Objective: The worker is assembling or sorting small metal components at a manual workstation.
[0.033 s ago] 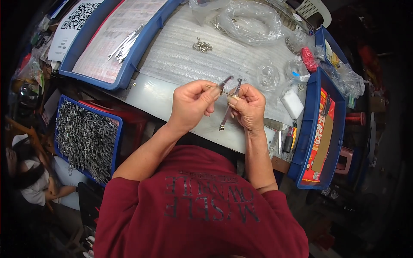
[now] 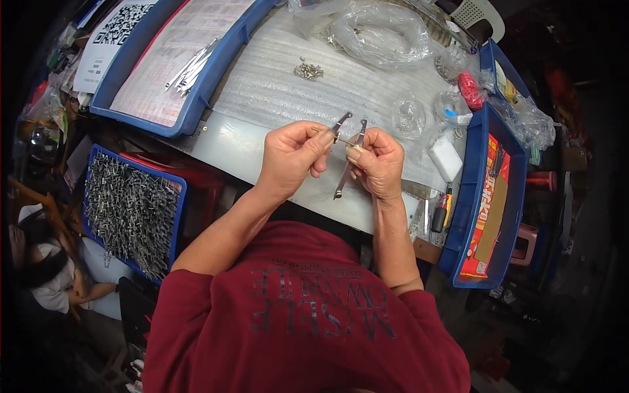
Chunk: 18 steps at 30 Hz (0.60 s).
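Over the near edge of the table, my left hand [image 2: 291, 157] is closed, thumb and fingers pinching a short dark metal strip [image 2: 341, 121] that points up to the right. My right hand [image 2: 381, 164], also closed, pinches a longer metal strip [image 2: 344, 178]. That strip has a round end above the fingers and a brassy lower end. Between the two hands runs a thin brass-coloured rod [image 2: 346, 142], whose other end shows past my left fingers. How the rod joins the strips is partly hidden by my fingertips.
Small metal parts [image 2: 308, 70] lie on the foam sheet [image 2: 262, 85], with plastic bags [image 2: 383, 36] behind. A blue tray [image 2: 190, 121] holds silvery strips. Metal pieces fill a blue crate [image 2: 134, 209] at left. A screwdriver [image 2: 448, 204] lies by the right tray [image 2: 452, 262]. Someone sits lower left.
The tip of the strip in my left hand has shifted slightly left and down. My right hand has barely moved.
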Available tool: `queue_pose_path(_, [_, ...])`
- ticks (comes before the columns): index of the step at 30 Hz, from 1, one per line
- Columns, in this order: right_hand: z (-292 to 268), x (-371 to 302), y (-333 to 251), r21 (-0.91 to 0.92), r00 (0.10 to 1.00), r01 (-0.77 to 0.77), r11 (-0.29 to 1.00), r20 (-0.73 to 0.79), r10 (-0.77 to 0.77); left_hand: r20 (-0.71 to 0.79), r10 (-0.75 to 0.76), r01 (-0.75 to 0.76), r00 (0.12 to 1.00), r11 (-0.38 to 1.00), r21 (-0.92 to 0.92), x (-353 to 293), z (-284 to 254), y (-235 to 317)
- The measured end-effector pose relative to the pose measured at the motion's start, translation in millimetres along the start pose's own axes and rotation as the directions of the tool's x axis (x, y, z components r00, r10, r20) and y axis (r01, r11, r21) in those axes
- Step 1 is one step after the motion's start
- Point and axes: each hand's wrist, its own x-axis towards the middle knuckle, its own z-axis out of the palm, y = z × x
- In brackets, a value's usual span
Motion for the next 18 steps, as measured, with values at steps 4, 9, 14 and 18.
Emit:
queue_pose_path(4, [2.1, 0.6, 0.1, 0.018, 1.000, 0.004, 1.000, -0.009, -0.004, 0.025, -0.027, 0.030, 0.999, 0.991, -0.131, -0.2, -1.2, -2.7])
queue_pose_path(9, [3.2, 2.7, 1.8, 0.048, 1.000, 0.003, 0.999, -0.016, -0.002, 0.008, -0.142, 0.140, 0.990, 0.956, -0.258, 1.1, -1.9, -4.4])
queue_pose_path(14, [1.7, 1.2, 1.3, 0.068, 1.000, 0.002, 0.998, -0.015, -0.001, -0.059, 0.125, -0.124, 0.990, 0.992, 0.009, -5.9, 4.0, -8.6])
queue_pose_path(18, [3.8, 1.3, 4.2, -0.001, 0.999, 0.024, 1.000, -0.038, -0.024, -0.014, 0.004, -0.005, 1.000, 0.994, -0.108, -2.6, 2.3, -9.6])
